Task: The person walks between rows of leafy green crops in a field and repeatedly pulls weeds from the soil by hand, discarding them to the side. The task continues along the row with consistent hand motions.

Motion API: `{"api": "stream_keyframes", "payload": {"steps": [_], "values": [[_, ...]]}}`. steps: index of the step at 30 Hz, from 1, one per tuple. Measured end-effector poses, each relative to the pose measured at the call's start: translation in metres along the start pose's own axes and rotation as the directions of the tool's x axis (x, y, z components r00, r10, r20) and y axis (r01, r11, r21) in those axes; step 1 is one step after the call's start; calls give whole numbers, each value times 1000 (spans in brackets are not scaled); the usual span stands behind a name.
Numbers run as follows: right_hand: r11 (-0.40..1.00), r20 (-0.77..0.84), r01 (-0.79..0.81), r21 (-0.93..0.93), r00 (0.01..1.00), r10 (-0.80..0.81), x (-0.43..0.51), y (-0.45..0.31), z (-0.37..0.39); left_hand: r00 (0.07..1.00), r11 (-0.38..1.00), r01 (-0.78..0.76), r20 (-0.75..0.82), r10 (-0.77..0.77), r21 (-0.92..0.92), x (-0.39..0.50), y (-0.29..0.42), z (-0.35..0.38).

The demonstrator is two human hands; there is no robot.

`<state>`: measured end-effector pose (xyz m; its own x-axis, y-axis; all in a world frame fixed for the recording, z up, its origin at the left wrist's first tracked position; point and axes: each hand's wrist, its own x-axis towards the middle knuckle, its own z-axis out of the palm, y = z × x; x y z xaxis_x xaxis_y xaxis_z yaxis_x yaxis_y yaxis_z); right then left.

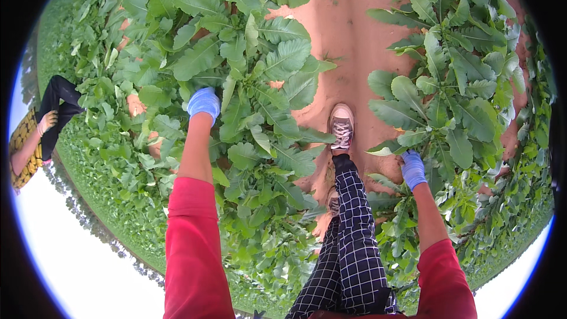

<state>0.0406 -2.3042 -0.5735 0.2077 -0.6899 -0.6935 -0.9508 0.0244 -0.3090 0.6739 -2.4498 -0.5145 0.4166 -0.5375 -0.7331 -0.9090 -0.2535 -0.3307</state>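
Note:
My left hand (203, 103), in a light blue glove, reaches into the leafy green plants (283, 60) of the row on the left. Leaves cover its fingers, so any grip is hidden. On the other side my right hand (413, 169), gloved in the same blue, is low beside a plant (436, 106) with long, toothed leaves. Its fingertips go in under the leaves near the soil, next to a pale-edged leaf (386, 148). Whether they hold a stem cannot be made out.
A reddish soil furrow (350, 53) runs between the two rows. My front shoe (341, 128) stands in it, the other shoe (333, 201) behind. Far left, a person (33, 135) with a gloved hand is among the plants. Crop rows spread out on both sides.

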Motion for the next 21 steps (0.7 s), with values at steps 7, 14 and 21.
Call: {"api": "stream_keyframes", "payload": {"steps": [7, 14, 21], "values": [[962, 289, -112, -251, 939, 185, 14, -26, -19, 990, 989, -14, -141, -7, -147, 53, -23, 39], [986, 97, 103, 129, 989, -116, 91, -156, -27, 975, 973, -221, -27, 219, -64, 113, -32, 80], [984, -118, 175, 27, 978, -170, 271, -215, 2, 919, 796, -391, 249, 306, 462, 158, -55, 114]]}}
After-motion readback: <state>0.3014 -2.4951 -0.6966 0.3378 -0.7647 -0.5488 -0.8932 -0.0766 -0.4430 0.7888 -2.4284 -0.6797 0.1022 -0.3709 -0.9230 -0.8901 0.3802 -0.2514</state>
